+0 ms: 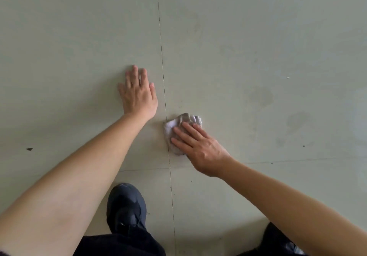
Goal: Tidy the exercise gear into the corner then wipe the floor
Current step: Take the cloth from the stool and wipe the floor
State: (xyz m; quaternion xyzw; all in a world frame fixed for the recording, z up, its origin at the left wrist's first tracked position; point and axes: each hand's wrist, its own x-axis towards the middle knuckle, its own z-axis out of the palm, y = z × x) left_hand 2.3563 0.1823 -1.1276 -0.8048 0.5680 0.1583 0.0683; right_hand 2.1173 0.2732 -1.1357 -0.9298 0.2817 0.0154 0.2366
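Pressing a crumpled cloth [179, 128] onto the tiled floor [258, 37], the right hand [200, 148] keeps its fingers straight. The left hand [138, 93] lies flat, fingers extended, on the tile beside it.

Reads as an indoor room, type not determinable. Has hard flooring of large, pale grey-green floor tiles [258, 27], smooth and faintly glossy. Shows thin grout lines [162, 57] crossing at 6 o'clock, dull smudges [261, 96] at 3 o'clock, a dark speck [29, 149] at 9 o'clock.

Bare forearms [79, 186], dark trousers [119, 244], a black shoe [127, 206] with rounded toe
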